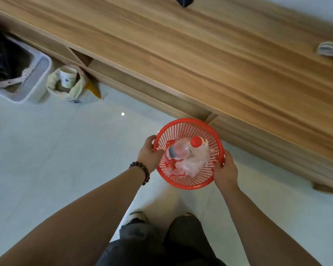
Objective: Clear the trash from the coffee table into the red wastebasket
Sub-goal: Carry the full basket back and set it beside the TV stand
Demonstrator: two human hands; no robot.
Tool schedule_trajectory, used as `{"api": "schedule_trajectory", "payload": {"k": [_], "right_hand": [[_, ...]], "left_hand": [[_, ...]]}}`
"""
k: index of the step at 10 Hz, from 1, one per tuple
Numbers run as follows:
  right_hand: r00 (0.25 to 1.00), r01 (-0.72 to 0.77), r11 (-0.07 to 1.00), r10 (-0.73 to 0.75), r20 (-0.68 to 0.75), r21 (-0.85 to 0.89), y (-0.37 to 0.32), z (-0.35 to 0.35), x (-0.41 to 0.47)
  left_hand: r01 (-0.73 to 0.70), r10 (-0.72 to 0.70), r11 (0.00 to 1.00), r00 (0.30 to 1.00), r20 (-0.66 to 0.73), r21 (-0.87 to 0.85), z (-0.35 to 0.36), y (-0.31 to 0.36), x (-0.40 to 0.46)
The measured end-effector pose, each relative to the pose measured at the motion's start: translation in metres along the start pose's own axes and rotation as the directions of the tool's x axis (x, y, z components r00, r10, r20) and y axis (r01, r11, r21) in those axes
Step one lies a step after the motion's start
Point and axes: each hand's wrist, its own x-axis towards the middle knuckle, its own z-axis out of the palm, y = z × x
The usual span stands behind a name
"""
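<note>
A red mesh wastebasket [188, 123] is over the pale floor, just in front of the wooden coffee table [200, 54]. My left hand [149, 154] grips its left rim and my right hand [226, 172] grips its right rim. Inside lie a clear plastic bottle [181, 150] with a red cap and crumpled clear plastic wrap [192, 164]. A crumpled striped wrapper [329, 49] lies on the table top at the far right edge of view.
A white bin [35, 81] with dark contents stands at the left beside a fabric bag [75, 89] holding a paper cup [67, 76]. A dark object [184, 1] sits at the table's far edge. My legs and shoes are below the basket.
</note>
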Motion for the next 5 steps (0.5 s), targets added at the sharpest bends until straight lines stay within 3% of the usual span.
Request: {"api": "schedule_trajectory", "payload": {"k": [3, 4, 5], "right_hand": [[0.997, -0.027, 0.997, 0.022, 0.075, 0.067, 0.027, 0.042, 0.04], [0.991, -0.078, 0.997, 0.076, 0.111, 0.019, 0.019, 0.039, 0.033], [0.994, -0.067, 0.992, 0.075, 0.075, -0.111, 0.009, 0.018, 0.017]], "left_hand": [[0.022, 0.025, 0.975, 0.978, 0.208, -0.22, 0.02, -0.025, 0.056], [0.024, 0.001, 0.995, 0.97, 0.243, -0.1, 0.013, -0.024, 0.048], [0.044, -0.054, 0.996, 0.987, 0.152, 0.073, -0.002, -0.008, 0.029]]}}
